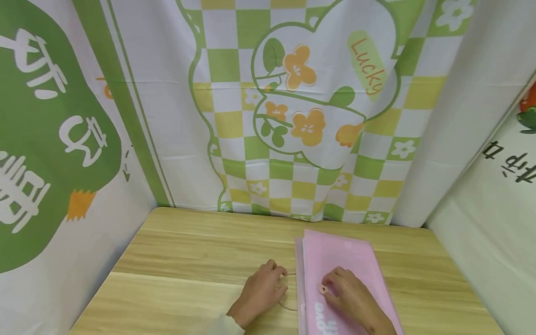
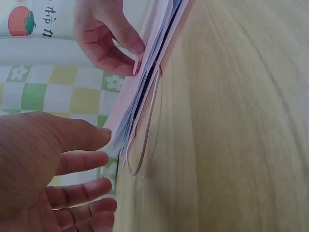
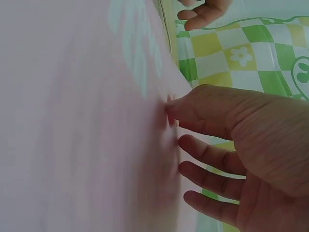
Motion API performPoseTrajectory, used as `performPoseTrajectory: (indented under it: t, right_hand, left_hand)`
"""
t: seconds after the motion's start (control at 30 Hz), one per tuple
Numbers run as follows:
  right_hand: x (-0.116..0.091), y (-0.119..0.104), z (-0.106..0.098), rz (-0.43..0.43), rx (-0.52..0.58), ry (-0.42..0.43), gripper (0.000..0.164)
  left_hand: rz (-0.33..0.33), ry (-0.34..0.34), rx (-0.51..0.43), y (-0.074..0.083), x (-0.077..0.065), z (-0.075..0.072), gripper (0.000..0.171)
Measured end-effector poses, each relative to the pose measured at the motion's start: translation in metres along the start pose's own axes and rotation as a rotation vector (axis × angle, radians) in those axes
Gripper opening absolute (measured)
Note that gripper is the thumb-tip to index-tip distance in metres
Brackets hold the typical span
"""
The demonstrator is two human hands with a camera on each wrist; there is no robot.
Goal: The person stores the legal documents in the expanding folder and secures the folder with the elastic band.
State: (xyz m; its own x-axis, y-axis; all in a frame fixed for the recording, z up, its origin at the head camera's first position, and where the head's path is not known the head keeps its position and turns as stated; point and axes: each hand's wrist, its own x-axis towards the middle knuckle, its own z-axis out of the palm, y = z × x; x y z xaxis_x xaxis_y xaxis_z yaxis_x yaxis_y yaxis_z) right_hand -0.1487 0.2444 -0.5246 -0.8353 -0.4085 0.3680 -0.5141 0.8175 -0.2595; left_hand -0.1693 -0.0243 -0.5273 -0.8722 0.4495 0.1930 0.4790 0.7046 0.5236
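A pink file folder [image 1: 335,251] with white lettering lies on the table, papers or inner sheets showing along its open edge. On its cover is a small round pink button [image 1: 323,289], which my right hand [image 1: 351,295] pinches at its edge between thumb and index finger. The other right fingers hover close over the cover in the right wrist view. From the folder's left edge a thin elastic cord [image 2: 153,106] loops out over the table. Beside that loop is my left hand [image 1: 261,291], its fingers loosely bent and apart from the cord in the left wrist view.
The wooden table [image 1: 188,251] has a light grain and extends on both sides of the folder. Behind it hangs a green and yellow checked curtain [image 1: 259,167]. Printed cloth [image 1: 54,139] also hangs along the left and right sides.
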Motion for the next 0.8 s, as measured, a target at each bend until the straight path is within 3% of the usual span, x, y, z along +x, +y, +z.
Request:
performPoseTrajectory:
  t: [0.1, 0.2, 0.37, 0.6, 0.8]
  right_hand:
    - [-0.001, 0.001, -0.001, -0.003, 0.008, -0.015, 0.028]
    - [-0.002, 0.001, -0.004, 0.002, 0.025, -0.043, 0.031]
    - [-0.003, 0.001, -0.012, 0.041, 0.059, -0.109, 0.046]
    - [-0.011, 0.008, -0.022, 0.182, 0.158, -0.224, 0.097]
    - [-0.012, 0.019, -0.028, 0.174, 0.161, -0.251, 0.11]
  left_hand:
    - [0.016, -0.026, 0.123, -0.003, -0.003, -0.005, 0.032]
    - [0.009, -0.074, 0.142, -0.007, -0.006, -0.011, 0.042]
    - [0.014, -0.121, 0.124, -0.011, -0.011, -0.017, 0.055]
    - [0.015, -0.136, 0.09, -0.014, -0.014, -0.013, 0.053]
    - [0.025, -0.157, 0.072, -0.014, -0.014, -0.014, 0.05]
